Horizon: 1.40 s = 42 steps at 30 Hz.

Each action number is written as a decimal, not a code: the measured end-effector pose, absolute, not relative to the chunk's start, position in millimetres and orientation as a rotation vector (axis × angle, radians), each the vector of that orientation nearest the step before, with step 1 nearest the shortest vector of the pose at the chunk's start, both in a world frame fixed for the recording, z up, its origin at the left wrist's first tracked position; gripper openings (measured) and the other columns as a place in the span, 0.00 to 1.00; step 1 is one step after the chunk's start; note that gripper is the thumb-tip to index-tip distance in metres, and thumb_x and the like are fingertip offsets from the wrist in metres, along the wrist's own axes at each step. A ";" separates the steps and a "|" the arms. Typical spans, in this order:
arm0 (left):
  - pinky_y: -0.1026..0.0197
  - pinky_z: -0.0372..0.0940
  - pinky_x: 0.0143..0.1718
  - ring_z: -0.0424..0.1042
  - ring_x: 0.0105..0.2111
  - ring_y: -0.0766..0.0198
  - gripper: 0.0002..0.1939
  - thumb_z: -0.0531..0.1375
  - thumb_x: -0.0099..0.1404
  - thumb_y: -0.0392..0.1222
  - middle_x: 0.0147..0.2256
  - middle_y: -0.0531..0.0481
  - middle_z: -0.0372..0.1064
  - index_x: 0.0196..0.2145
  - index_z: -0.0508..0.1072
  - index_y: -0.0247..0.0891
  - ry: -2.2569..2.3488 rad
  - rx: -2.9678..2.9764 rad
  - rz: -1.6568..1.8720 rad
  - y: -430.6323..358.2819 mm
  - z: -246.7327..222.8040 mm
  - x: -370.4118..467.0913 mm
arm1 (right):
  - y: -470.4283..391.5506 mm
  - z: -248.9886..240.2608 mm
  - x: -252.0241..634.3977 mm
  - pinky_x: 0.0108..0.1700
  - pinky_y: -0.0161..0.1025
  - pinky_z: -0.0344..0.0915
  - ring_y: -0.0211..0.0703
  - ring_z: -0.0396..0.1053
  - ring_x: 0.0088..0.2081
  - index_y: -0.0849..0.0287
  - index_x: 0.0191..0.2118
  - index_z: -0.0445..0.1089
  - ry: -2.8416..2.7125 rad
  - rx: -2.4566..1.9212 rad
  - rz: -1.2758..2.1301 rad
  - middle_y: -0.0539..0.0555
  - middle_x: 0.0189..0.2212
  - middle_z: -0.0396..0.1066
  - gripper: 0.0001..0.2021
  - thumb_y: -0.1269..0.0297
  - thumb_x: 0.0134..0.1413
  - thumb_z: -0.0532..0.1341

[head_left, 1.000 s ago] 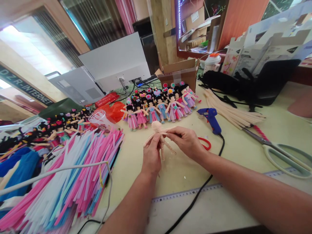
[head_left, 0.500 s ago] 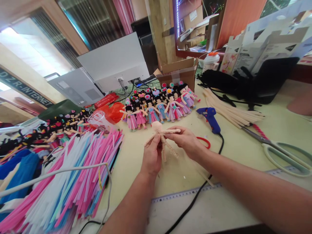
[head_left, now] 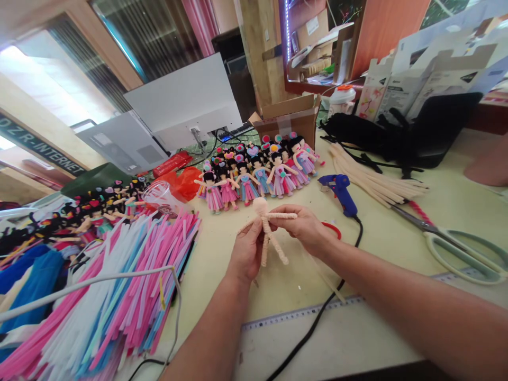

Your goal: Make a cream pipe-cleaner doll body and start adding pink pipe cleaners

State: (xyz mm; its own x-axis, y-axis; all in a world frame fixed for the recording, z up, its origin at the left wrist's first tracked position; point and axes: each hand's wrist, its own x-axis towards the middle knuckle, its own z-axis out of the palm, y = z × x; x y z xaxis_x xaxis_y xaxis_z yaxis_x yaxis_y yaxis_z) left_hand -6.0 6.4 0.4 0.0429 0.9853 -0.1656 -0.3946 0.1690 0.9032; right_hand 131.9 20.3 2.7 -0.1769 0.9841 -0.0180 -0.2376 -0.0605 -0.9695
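Note:
Between my hands is a bare cream doll figure [head_left: 261, 207] made of pipe cleaners, with a round head, two arms and two legs. It is raised over the table, head away from me, legs pointing toward me. My left hand [head_left: 246, 251] pinches its left side at the body and arm. On the other side, my right hand [head_left: 299, 227] has thumb and fingers closed on the outstretched arm. Some of my fingers are hidden behind the figure. Just beyond it stand several finished dolls [head_left: 246, 182] with black hair and colourful skirts.
A blue glue gun [head_left: 342, 194] lies to the right, its black cord running toward me. Scissors [head_left: 456, 243] and cream pipe cleaners [head_left: 371, 177] lie further right. Pink, white and blue pipe cleaners [head_left: 119, 286] fill the left. A ruler [head_left: 293, 315] lies along the front; a cardboard box [head_left: 286, 121] stands behind.
Both hands keep hold of the doll figure. It has shifted slightly to the right and turned a little, so its legs show more plainly. The view has moved slightly.

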 end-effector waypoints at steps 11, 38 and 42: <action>0.69 0.60 0.20 0.64 0.18 0.72 0.16 0.71 0.52 0.49 0.20 0.55 0.68 0.28 0.72 0.35 1.031 0.598 1.118 6.9 -0.3 -10.1 | 24.6 -12.7 128.0 0.35 0.38 0.65 0.40 0.70 0.30 0.58 0.28 0.76 -1.306 -0.891 1.213 0.51 0.26 0.76 0.10 0.57 0.45 0.67; 0.60 0.67 0.36 0.73 0.30 0.61 0.12 0.64 0.56 0.47 0.28 0.48 0.75 0.31 0.75 0.34 1.300 1.280 1.194 -0.2 7.4 -10.6 | 10.0 -2.1 134.7 0.32 0.33 0.58 0.38 0.70 0.28 0.56 0.31 0.77 -1.812 -1.115 0.444 0.51 0.27 0.77 0.10 0.66 0.60 0.59; 0.62 0.64 0.35 0.71 0.30 0.63 0.12 0.67 0.52 0.45 0.29 0.49 0.75 0.31 0.75 0.34 1.302 1.306 1.148 3.3 3.3 -12.5 | 8.1 -0.4 135.1 0.34 0.32 0.61 0.37 0.72 0.30 0.55 0.30 0.77 -1.828 -1.070 0.470 0.50 0.29 0.78 0.11 0.70 0.59 0.58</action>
State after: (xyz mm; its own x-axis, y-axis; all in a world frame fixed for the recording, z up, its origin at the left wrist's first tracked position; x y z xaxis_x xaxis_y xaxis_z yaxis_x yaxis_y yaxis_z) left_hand -12.5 3.3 3.3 0.0004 1.0000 0.0031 0.1285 -0.0031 0.9917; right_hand 135.1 8.1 -0.4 -0.1837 0.8285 0.5291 0.4706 0.5467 -0.6926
